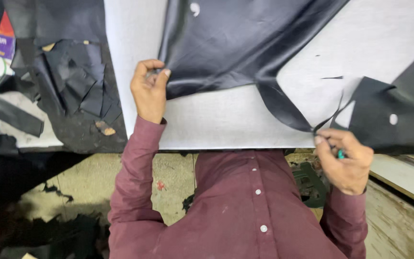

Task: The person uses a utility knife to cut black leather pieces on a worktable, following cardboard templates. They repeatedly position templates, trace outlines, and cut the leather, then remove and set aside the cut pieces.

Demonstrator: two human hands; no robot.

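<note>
Carefully, I'd keep my left hand point(148, 88) pinched on the black sheet point(226, 43) at its nine-o'clock corner, taut over the grey board point(216, 120), while my right hand point(345, 160), fingers closed on a green-handled tool point(341, 154), works at five o'clock.

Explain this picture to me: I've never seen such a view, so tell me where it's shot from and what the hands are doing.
The camera sits on a person's head and looks down past a maroon shirt. There is no machine, only two bare hands. A white board lies on the table. Over it lies a black sheet, glossy like leather. The left hand pinches the sheet's edge. The right hand grips a small tool with a green handle at a cut in the sheet. Black offcuts lie to the left.
</note>
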